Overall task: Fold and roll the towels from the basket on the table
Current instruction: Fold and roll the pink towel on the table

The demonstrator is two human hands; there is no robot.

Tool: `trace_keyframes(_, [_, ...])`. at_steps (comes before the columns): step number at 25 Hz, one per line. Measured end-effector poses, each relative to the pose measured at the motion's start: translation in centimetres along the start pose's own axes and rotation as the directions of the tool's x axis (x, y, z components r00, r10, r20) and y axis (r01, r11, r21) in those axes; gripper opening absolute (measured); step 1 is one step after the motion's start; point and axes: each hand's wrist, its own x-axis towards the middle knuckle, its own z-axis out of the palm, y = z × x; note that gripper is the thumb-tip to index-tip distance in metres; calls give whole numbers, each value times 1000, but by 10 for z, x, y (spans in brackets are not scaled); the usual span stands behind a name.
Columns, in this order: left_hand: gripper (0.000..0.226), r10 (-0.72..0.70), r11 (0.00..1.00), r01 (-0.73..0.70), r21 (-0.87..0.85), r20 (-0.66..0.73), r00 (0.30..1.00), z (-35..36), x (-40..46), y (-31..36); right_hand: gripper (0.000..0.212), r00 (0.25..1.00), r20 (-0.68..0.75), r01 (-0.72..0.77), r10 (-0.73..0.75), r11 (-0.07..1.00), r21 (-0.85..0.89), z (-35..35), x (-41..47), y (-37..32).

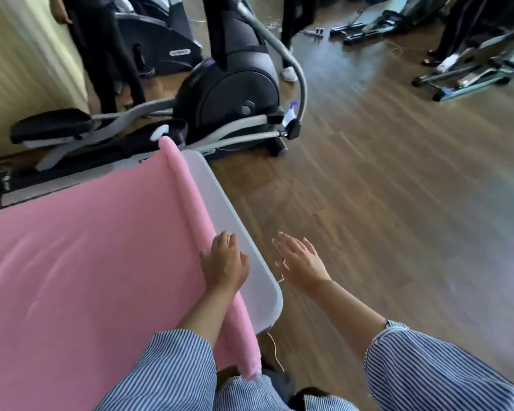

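1. Wood floor (383, 188), fills right half and top of view, blurred.
2. Pink towel (86, 277), spread flat across most of the table, covers lower left of view. Right edge rolled into a thin tube running from far table edge down to near edge, close to the body.
3. White table (235, 232), only a bare strip showing right of the rolled edge, plus rounded near corner.
4. Black and grey exercise machine (229, 93), on floor just beyond far end of table. More gym frames top right, well apart from table.
5. Legs in dark trousers, top left, top centre and top right, standing on floor.
6. Striped blue-white sleeves (428, 369), both forearms, pushed up below the elbows.
7. Left hand (224, 266), resting on the rolled edge of the towel about midway along, palm down, fingers bent over the roll, thumb side on bare table. Gripping round the roll rather than lying flat, as far as blur allows.
8. Right hand (301, 262), off the table, in the air over the floor just right of the table's near corner. Fingers straight and spread, palm down, holding nothing, touching nothing.
9. Thin loose thread (275, 348), hanging off near table corner by the towel's end.
10. Basket: not in view.
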Motion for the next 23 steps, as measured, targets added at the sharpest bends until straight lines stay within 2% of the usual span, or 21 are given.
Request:
trace_keyframes(4, [33, -164, 986, 165, -5, 48, 985, -2, 18, -17, 55, 980, 41, 193, -194, 981, 27, 1, 64, -22])
trace_keyframes(7, [37, -251, 966, 244, 84, 99, 963, -3, 18, -27, 58, 944, 115, 309, -308, 951, 3, 10, 101, -34])
trace_keyframes(9, [39, -299, 953, 295, 66, 78, 951, -2, 16, -35, 65, 885, 129, 456, -448, 889, -42, 19, 126, -42])
trace_keyframes(11, [39, -359, 932, 361, -30, 66, 931, -5, 15, -39, 72, 821, 170, 558, -544, 828, -44, 30, 149, -50])
trace_keyframes(14, [40, -441, 886, 449, -117, 87, 893, -3, 20, -43, 82, 678, 215, 724, -703, 688, -37, 42, 189, -60])
trace_keyframes(17, [33, -523, 840, 522, -149, 36, 852, 6, 24, -41, 80, 489, 219, 869, -844, 495, -30, 55, 230, -63])
trace_keyframes(20, [38, -660, 745, 645, -171, -46, 750, 21, 25, -32, 76, 276, 231, 959, -933, 284, -1, 66, 269, -65])
trace_keyframes(23, [39, -738, 675, 732, -91, -115, 665, 32, 19, -13, 83, 144, 246, 989, -958, 147, -5, 67, 297, -65])
